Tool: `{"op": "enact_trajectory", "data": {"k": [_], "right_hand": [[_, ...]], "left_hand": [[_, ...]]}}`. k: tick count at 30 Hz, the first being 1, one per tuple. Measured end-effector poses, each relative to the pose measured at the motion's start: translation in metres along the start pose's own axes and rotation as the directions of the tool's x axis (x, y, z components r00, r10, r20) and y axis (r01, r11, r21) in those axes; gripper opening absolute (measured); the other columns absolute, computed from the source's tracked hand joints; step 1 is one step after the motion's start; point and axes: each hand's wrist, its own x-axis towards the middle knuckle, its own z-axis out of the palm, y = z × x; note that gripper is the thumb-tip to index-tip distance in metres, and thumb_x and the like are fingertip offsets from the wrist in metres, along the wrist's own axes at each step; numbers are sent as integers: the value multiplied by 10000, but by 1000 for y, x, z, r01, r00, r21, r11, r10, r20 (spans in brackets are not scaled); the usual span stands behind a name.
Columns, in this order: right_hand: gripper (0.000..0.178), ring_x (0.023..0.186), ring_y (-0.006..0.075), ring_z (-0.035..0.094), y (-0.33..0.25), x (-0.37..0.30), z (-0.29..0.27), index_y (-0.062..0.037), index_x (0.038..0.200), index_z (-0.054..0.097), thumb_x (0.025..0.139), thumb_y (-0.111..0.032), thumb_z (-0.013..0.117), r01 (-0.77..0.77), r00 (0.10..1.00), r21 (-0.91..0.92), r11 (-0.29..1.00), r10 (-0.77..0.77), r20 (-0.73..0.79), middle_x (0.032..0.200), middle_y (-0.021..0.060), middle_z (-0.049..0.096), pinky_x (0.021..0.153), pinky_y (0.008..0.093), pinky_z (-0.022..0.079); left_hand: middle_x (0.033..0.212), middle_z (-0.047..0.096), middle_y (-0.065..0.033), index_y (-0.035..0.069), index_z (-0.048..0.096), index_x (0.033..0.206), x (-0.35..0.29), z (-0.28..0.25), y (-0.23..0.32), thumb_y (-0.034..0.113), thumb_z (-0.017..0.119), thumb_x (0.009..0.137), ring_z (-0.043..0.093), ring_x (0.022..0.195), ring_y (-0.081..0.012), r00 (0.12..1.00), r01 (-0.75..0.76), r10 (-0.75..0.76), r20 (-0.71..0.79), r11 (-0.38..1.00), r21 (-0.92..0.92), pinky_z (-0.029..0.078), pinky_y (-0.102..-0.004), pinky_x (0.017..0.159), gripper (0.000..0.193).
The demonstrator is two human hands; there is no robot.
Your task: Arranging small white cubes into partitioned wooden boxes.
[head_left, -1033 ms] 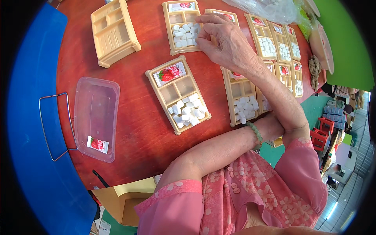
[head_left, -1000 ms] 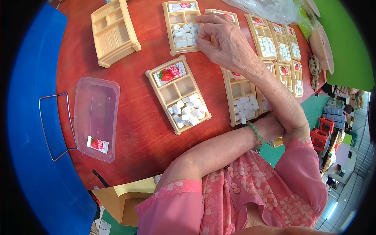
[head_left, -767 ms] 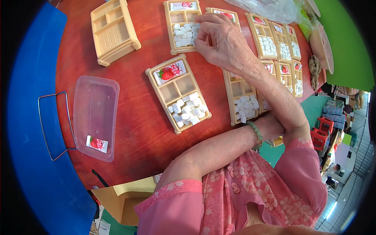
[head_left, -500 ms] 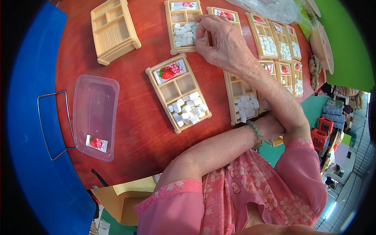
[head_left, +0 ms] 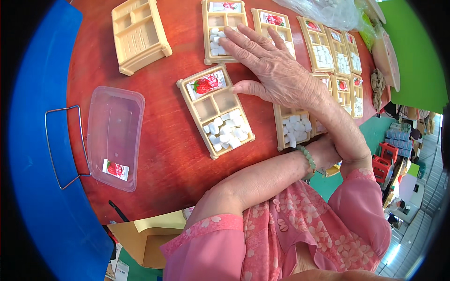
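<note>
Tan tray point(head_left: 215, 105) just right of the clear tub point(head_left: 114, 133) has its sachet point(head_left: 207, 85) and white cubes point(head_left: 228, 129), two small slots point(head_left: 205, 109) unfilled, right hand point(head_left: 280, 77) spread and gripping nothing, left hand point(head_left: 324, 151) half-hidden so can't tell.

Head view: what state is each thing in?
Right hand: open, spread
Left hand: partly hidden, grip unclear
Trays under right hand: partly hidden
Central tray: sachet and white pieces inside
Upper-left tray: visible compartments unfilled
Tub: open, one sachet inside
Cardboard box: open
Plastic bag: crumpled
</note>
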Motion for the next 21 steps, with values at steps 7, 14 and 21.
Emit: {"op": "enact_trajectory", "data": {"k": [7,14,21], "right_hand": [[856,1538,307,203,3,-5,1,-187,1596,296,914,-644,537,6,1000,-53,999,-5,25,1656,66,272,1235,589,103],[804,1527,356,223,17,6,-19,-159,1566,358,925,-578,602,-6,999,85,996,10,-43,1633,107,321,1231,520,226],[371,1395,380,461,16,27,-23,-65,1328,616,969,-149,647,52,989,306,951,-6,-147,1395,239,564,1124,484,396]], "left_hand": [[1279,634,-161,6,582,1259,-2,0,25,126,684,895,564,1208,-213,999,-21,11,37,965,261,457,-370,1031,397],[1276,646,-179,-1,598,1261,-1,4,35,37,625,908,561,1226,-206,996,-61,27,88,910,410,451,-356,1047,356],[1224,679,-167,-8,625,1232,-3,1,38,2,608,907,593,1178,-195,986,-159,107,127,832,531,467,-342,1025,325]]}}
